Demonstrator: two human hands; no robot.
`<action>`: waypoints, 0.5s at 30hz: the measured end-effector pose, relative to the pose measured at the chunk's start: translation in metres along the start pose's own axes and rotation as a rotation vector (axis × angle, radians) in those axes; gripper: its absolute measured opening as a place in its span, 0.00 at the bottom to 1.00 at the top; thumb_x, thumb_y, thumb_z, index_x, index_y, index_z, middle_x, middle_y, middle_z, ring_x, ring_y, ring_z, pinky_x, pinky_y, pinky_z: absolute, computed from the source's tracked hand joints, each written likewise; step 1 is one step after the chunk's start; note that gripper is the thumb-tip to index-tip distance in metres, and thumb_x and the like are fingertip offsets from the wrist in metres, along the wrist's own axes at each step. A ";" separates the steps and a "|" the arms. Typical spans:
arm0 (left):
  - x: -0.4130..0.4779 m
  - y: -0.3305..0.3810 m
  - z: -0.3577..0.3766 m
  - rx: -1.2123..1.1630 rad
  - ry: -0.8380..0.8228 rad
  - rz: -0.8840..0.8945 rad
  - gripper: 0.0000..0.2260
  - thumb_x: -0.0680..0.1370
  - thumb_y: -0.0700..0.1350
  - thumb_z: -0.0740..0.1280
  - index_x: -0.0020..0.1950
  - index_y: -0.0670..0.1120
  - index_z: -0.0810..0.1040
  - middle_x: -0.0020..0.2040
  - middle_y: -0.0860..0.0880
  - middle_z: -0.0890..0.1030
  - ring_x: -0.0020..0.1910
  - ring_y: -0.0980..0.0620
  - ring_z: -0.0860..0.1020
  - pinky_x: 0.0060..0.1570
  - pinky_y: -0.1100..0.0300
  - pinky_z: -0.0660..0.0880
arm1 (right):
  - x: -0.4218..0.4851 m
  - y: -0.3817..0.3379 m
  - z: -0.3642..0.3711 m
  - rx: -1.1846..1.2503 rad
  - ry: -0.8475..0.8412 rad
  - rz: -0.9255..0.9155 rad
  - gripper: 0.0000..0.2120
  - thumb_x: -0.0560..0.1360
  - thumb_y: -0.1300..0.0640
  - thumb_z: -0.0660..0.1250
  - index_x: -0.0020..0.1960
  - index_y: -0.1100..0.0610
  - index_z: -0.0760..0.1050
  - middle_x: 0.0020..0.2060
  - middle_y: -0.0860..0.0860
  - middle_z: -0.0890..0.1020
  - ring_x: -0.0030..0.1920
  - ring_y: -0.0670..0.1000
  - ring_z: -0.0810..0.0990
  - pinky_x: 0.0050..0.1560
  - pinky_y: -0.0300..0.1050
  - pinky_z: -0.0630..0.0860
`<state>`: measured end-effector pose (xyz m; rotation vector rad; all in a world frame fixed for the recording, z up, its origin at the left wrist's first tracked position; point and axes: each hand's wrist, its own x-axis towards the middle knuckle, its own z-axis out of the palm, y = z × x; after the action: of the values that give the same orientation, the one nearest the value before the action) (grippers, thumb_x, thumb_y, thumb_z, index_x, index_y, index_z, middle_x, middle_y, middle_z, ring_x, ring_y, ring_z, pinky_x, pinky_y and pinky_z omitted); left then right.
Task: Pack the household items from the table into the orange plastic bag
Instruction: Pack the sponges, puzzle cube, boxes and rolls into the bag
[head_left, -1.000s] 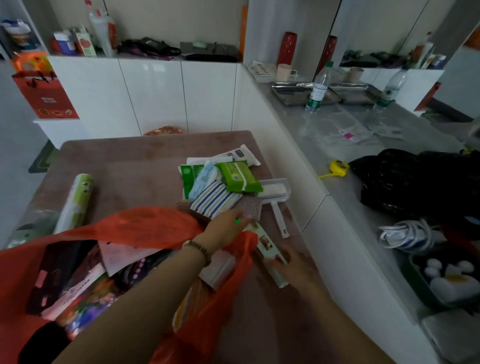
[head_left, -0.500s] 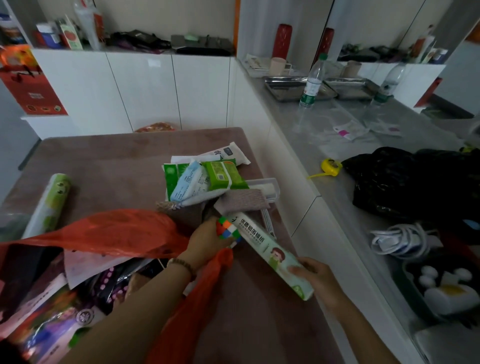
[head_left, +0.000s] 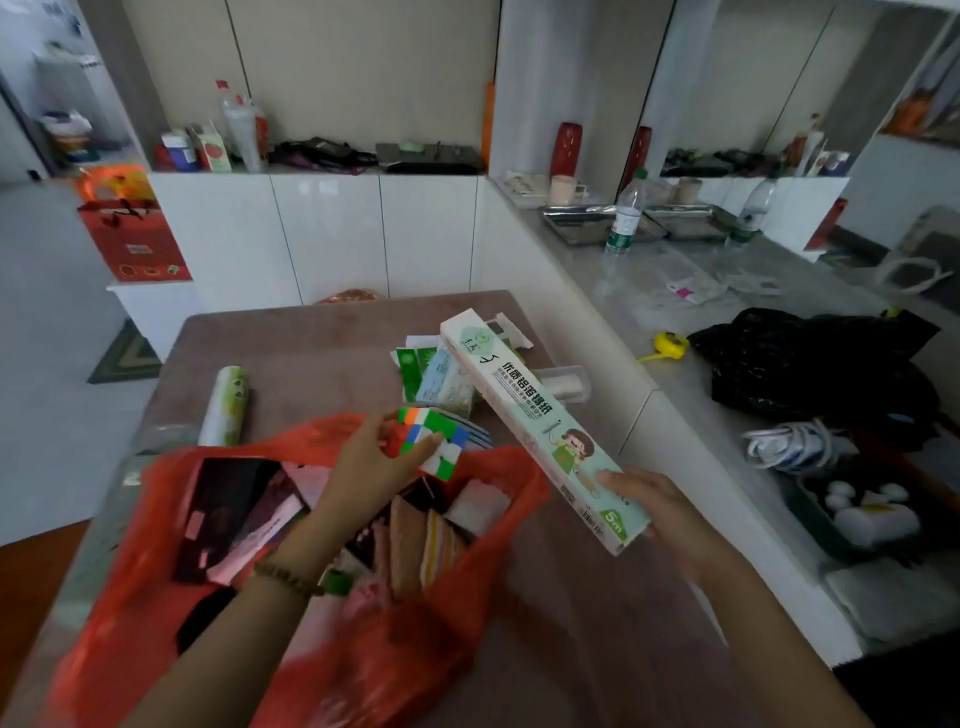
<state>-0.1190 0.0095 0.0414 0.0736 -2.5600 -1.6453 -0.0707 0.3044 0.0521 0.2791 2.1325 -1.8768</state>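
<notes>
Head view, nearest first: orange plastic bag (head_left: 498, 519) lies open on the brown table (head_left: 311, 353), already holding flat packets and cloths. Left hand (head_left: 374, 462) grips a colour cube (head_left: 431, 436) over the bag's mouth. Right hand (head_left: 660, 509) holds the near end of a long pale foil box (head_left: 530, 415), tilted up and away. Beyond: wipe packets (head_left: 436, 374) piled mid-table, a green-printed roll (head_left: 226, 405) to the left. Farther right, a yellow tape measure (head_left: 670, 344) on the grey counter (head_left: 675, 395).
</notes>
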 end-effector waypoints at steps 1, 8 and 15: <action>-0.007 -0.009 -0.011 0.016 -0.002 -0.003 0.17 0.71 0.49 0.74 0.56 0.49 0.74 0.46 0.55 0.79 0.44 0.56 0.78 0.45 0.61 0.76 | -0.006 0.001 0.010 0.023 0.000 -0.002 0.23 0.64 0.47 0.69 0.55 0.57 0.80 0.47 0.55 0.86 0.43 0.50 0.85 0.43 0.41 0.79; -0.058 -0.059 -0.050 0.213 -0.116 -0.075 0.25 0.71 0.50 0.73 0.66 0.44 0.73 0.59 0.45 0.79 0.57 0.47 0.77 0.56 0.56 0.72 | -0.053 0.003 0.080 0.257 -0.099 -0.011 0.10 0.77 0.58 0.62 0.46 0.52 0.83 0.41 0.53 0.87 0.38 0.49 0.85 0.36 0.42 0.80; -0.090 -0.050 -0.114 0.671 0.294 0.475 0.29 0.69 0.44 0.75 0.68 0.44 0.70 0.67 0.42 0.72 0.67 0.44 0.66 0.69 0.52 0.60 | -0.084 0.008 0.113 0.295 -0.238 0.005 0.16 0.71 0.58 0.65 0.57 0.48 0.77 0.47 0.52 0.86 0.41 0.48 0.85 0.34 0.40 0.80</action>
<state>-0.0182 -0.1063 0.0385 -0.2108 -2.5079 -0.5409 0.0204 0.1973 0.0607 0.1136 1.7018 -2.1031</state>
